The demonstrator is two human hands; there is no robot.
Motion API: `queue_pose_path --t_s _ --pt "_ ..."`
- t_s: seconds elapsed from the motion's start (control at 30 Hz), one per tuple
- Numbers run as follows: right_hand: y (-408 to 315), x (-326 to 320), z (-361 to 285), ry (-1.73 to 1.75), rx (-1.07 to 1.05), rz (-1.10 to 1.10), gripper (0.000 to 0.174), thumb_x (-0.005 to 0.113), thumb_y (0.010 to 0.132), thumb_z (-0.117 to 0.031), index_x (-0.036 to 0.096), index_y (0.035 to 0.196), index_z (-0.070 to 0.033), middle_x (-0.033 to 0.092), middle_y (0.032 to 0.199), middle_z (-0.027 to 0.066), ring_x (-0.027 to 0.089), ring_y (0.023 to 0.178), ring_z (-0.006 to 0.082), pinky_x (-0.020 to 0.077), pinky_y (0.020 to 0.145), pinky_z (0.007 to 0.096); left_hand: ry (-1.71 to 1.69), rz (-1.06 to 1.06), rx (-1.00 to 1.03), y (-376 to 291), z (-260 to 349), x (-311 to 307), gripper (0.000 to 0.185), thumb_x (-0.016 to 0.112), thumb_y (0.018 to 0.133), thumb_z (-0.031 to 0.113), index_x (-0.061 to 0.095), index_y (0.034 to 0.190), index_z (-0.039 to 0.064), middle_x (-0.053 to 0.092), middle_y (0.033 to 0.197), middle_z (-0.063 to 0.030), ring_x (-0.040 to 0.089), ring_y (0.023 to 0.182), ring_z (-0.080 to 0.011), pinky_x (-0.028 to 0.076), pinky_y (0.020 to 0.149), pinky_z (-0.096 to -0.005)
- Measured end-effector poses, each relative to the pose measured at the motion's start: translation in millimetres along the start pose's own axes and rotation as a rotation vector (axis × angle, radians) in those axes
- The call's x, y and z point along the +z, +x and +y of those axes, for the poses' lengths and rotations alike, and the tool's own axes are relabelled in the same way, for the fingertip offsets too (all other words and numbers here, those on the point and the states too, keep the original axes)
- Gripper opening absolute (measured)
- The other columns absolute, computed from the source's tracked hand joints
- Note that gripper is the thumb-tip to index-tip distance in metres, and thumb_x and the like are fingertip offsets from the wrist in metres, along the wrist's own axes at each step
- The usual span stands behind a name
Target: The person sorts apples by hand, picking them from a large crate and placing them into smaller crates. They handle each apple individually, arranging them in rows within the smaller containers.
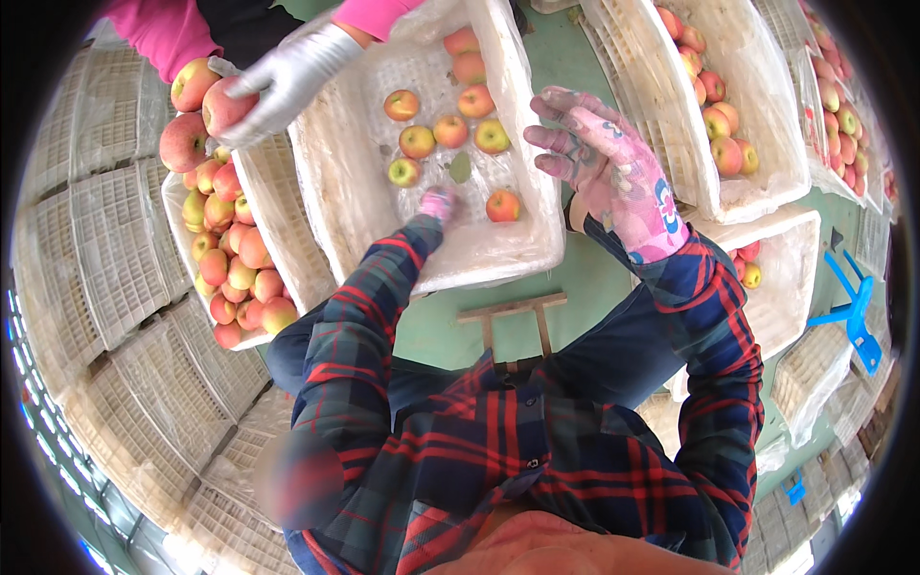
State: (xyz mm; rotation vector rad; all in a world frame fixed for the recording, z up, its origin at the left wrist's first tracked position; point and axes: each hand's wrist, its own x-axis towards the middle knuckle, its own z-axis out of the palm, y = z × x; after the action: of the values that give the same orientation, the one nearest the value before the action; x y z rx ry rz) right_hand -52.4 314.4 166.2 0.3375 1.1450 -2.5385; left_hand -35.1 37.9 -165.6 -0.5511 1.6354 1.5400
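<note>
A white plastic crate (496, 253) lined with clear film sits before me, with several red-yellow apples (451, 131) and a green leaf (460, 167) on its bottom. Inside the near end of that crate is my left hand (437, 204), in a pink patterned glove. It is small and blurred, and its fingers cannot be made out. A single apple (502, 205) lies to its right. My right hand (611, 169), gloved in pink with flowers, is raised by the crate's right wall with fingers extended and nothing in the palm.
At upper left another person's silver-gloved hand (287, 86) holds an apple (228, 106) above a crate full of apples (241, 251). Partly filled crates (769, 194) stand on the right. Stacked crates (122, 244) line the left. A blue plastic piece (855, 316) lies at far right.
</note>
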Motion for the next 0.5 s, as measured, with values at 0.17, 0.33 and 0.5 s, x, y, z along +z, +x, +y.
queue_pose_path --t_s 0.17,0.33,0.5 --pt "-0.3 1.7 0.0 0.012 0.002 0.024 0.046 0.056 0.089 -0.024 0.045 0.125 0.003 0.052 0.123 0.0149 0.057 0.105 0.0244 0.0467 0.089 0.0359 0.167 -0.104 -0.294 5.6 8.8 78.9 0.038 0.051 0.091 0.034 0.057 0.114 0.004 0.062 0.097 -0.0133 0.061 0.077 -0.0219 0.052 0.068 -0.0352" --pt "-0.4 0.2 -3.2 0.017 -0.036 0.028 0.045 0.055 0.090 -0.023 0.045 0.125 0.002 0.052 0.122 0.0131 0.057 0.105 0.0247 0.0471 0.089 0.0361 -0.524 0.123 -0.265 17.0 16.3 76.2 0.025 0.055 0.087 0.027 0.059 0.099 0.006 0.059 0.080 -0.0102 0.058 0.063 -0.0220 0.051 0.052 -0.0367" --pt "8.8 -6.9 2.4 -0.034 -0.068 0.060 0.047 0.058 0.089 -0.027 0.045 0.124 0.001 0.057 0.113 0.0121 0.059 0.103 0.0234 0.0470 0.089 0.0363 -0.606 -0.011 0.215 -30.8 72.2 43.3 0.023 0.056 0.089 0.019 0.053 0.105 0.002 0.058 0.094 -0.0081 0.059 0.080 -0.0203 0.053 0.071 -0.0320"
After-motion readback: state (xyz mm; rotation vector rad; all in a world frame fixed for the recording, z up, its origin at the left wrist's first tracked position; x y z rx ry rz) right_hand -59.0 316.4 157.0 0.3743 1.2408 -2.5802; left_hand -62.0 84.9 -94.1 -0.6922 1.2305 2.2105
